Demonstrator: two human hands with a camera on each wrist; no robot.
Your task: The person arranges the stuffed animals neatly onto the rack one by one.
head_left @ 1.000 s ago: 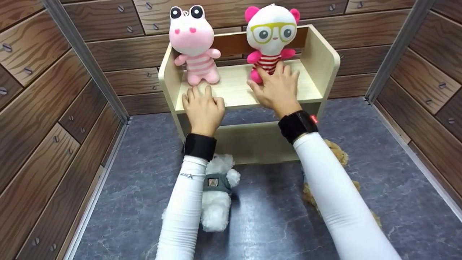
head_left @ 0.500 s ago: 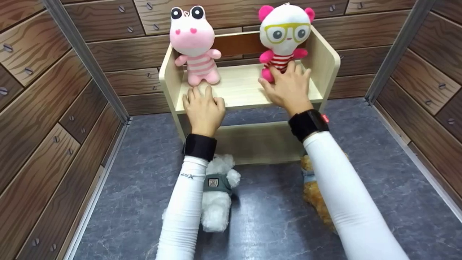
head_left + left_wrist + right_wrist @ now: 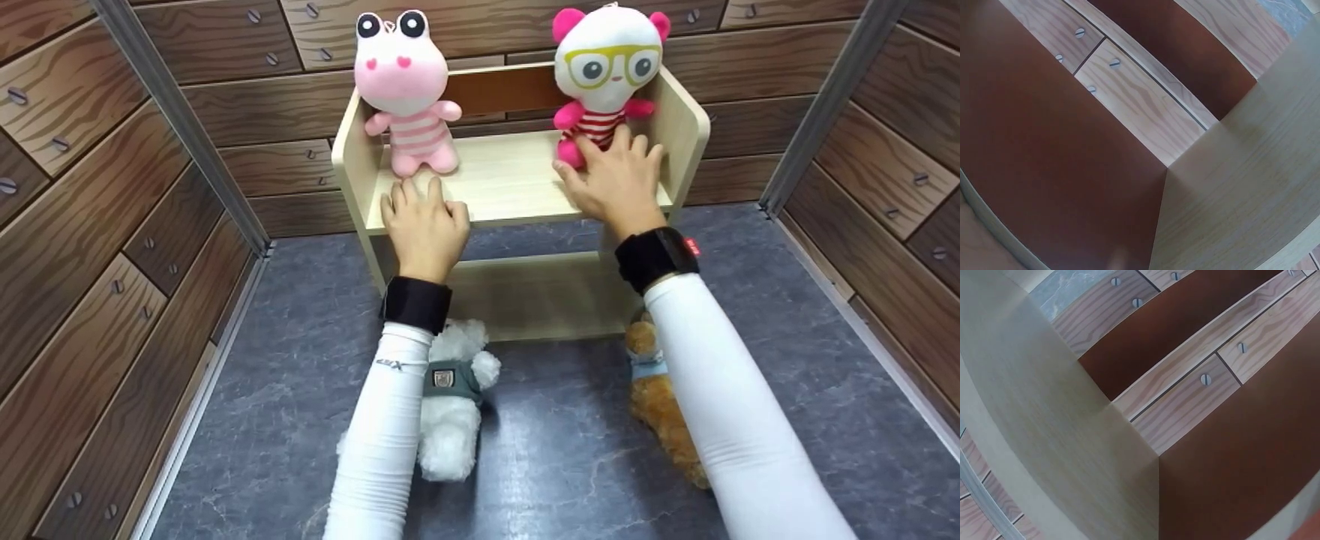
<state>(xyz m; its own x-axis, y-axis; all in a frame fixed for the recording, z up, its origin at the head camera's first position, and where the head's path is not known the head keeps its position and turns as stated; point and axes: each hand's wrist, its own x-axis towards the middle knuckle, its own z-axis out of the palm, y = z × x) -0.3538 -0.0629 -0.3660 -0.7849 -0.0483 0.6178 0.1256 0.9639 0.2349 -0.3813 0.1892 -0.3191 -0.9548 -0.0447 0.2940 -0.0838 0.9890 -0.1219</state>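
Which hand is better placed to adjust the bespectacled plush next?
The right hand, most likely: it touches the bespectacled plush low down, while the left hand is across the shelf by the pink plush.

Soft Toys (image 3: 420, 139) Outnumbered the Shelf Unit (image 3: 502, 187) Four to One

The toys comprised one pink toy (image 3: 401, 86), one bespectacled toy (image 3: 604, 94), one fluffy white toy (image 3: 451, 409) and one brown toy (image 3: 660, 409). Arms in white sleeves (image 3: 379, 435) numbered two, and black wristbands (image 3: 416, 304) likewise two.
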